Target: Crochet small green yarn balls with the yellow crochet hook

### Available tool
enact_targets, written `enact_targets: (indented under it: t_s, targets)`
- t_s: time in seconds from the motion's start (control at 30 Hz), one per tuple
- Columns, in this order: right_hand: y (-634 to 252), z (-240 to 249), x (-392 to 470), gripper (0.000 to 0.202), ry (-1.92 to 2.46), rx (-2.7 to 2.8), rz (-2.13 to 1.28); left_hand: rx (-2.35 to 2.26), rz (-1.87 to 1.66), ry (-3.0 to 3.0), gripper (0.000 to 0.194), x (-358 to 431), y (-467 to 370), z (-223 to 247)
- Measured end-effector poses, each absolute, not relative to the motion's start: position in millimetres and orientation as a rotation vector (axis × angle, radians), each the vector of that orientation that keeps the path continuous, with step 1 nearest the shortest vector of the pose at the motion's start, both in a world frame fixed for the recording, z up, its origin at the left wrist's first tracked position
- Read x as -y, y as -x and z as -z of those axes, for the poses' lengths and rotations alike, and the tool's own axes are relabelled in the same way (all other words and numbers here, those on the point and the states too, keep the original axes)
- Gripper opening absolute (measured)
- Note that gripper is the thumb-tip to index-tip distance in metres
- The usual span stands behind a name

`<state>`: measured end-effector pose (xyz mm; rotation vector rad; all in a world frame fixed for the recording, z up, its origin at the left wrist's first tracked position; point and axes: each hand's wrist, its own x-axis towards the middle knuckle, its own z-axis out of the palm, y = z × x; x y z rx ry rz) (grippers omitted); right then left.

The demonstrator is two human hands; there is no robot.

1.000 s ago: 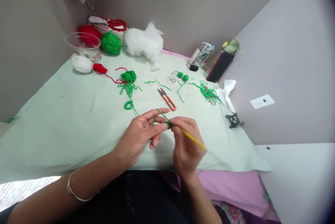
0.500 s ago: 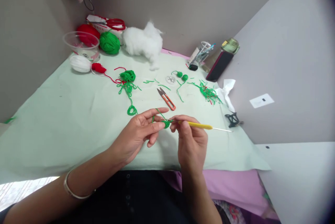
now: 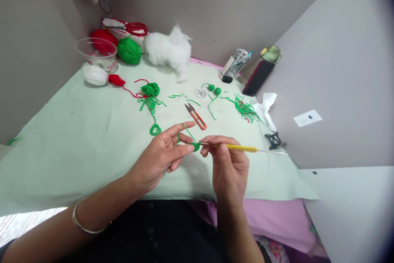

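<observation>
Between the thumb and fingers of my left hand is a small green crochet piece. A strand of green yarn runs from it over my raised left index finger. My right hand is closed around the yellow handle of a crochet hook. The hook's thin metal tip reaches the right side of the piece; exactly how it sits in the stitches is too small to tell. Beyond my left hand lies a loose tangle of green yarn, with a coil trailing toward me.
Orange thread snips lie just past my hands. Green crocheted balls and yarn scraps are farther right. White stuffing, a green yarn ball and a plastic tub stand at the back. A phone leans at the right.
My right hand and the crochet hook have shifted right, drawing the hook's tip back from across the piece to its right edge. My left index finger has risen slightly with the yarn.
</observation>
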<state>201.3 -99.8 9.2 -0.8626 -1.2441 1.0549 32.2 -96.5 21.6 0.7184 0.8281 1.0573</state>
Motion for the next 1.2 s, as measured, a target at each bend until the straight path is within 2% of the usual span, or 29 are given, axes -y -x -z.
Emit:
enact_targets:
  t_s: [0.53, 0.77, 0.9, 0.97, 1.07, 1.2]
  targets:
    - [-202, -12, 100, 0.021, 0.855, 1.303, -0.992, -0.855, -1.082, -0.773, 0.049, 96, -29, -25]
    - [-197, -4, 110, 0.032, 0.907, 1.789, -0.326, -1.072, -1.185, -0.935, 0.05, 104, -36, -28]
    - [-192, 8, 110, 0.038, 0.917, 1.844, 0.034, -0.905, -1.076, -0.723, 0.061, 102, -38, -25]
    - [-192, 6, 108, 0.031, 0.94, 1.737, -0.097, -0.768, -0.994, -0.577, 0.054, 99, -36, -22]
    - [-194, -3, 104, 0.023, 0.945, 1.45, -0.532, -0.691, -1.0, -0.506, 0.042, 94, -31, -21]
    - [-192, -10, 100, 0.019, 0.903, 1.357, -0.784, -0.717, -1.024, -0.581, 0.043, 96, -33, -24]
